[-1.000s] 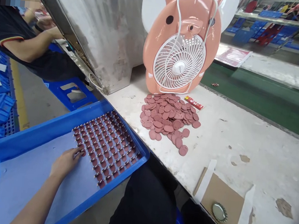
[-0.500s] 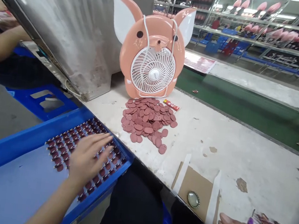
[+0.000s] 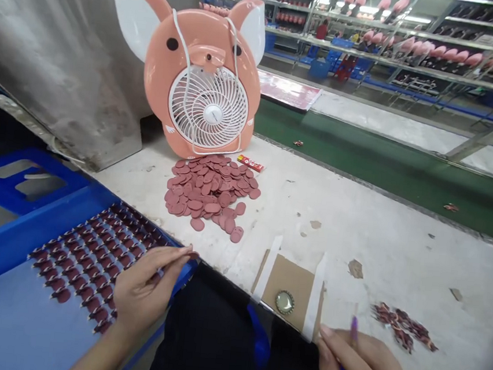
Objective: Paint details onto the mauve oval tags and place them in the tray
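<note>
Disc is pinched at the tips of the nearly closed left hand, with a blue tray seen beneath. Beyond that hand, a disc pile is spread on the tabletop. A purple-topped stick is gripped in the curled right hand; left of it, a bottle cap is set on cardboard.
</note>
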`<state>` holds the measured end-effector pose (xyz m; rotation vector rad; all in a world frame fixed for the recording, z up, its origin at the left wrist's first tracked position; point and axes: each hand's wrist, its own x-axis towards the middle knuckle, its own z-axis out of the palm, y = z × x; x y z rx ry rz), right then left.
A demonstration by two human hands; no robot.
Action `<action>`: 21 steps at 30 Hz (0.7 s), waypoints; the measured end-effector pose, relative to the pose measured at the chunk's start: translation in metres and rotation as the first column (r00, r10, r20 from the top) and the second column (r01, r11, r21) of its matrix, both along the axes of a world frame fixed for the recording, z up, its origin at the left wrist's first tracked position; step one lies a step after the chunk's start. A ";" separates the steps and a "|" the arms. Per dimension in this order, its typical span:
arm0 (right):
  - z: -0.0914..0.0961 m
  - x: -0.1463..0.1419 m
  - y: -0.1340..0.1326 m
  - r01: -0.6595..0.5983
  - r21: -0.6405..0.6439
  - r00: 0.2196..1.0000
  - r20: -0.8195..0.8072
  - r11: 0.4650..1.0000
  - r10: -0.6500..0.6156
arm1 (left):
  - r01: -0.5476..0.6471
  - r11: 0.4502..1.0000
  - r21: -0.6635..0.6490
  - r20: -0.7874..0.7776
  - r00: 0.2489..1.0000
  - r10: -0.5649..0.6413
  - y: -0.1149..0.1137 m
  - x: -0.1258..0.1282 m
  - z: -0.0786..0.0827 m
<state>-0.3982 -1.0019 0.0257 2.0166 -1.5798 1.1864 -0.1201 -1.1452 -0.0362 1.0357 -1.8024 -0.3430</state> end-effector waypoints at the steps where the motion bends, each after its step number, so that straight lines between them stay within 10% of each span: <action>1: 0.003 0.008 -0.004 -0.011 0.032 0.996 0.090 0.999 0.008 | -0.012 0.995 0.104 -0.070 0.997 0.019 0.008 -0.014 0.010; 3: 0.006 0.022 -0.011 -0.069 0.118 0.966 0.254 0.991 0.037 | 0.120 0.877 0.465 -0.333 0.942 0.047 0.024 -0.043 0.031; 6: 0.005 0.036 -0.018 -0.121 0.204 0.888 0.459 0.971 0.014 | 0.408 0.629 0.661 -0.576 0.814 0.077 0.043 -0.076 0.052; 10: 0.000 0.043 -0.018 -0.223 0.252 0.681 0.731 0.941 -0.034 | 0.593 0.427 0.682 -0.675 0.736 0.057 0.055 -0.096 0.052; 15: -0.009 0.046 -0.006 -0.443 0.199 0.128 0.979 0.874 -0.158 | 0.830 0.242 0.502 -0.816 0.547 -0.186 0.055 -0.099 0.038; 21: -0.021 0.045 0.004 -0.592 0.169 0.039 0.983 0.788 -0.182 | 0.882 0.032 0.471 -0.837 0.457 -0.301 0.048 -0.096 0.036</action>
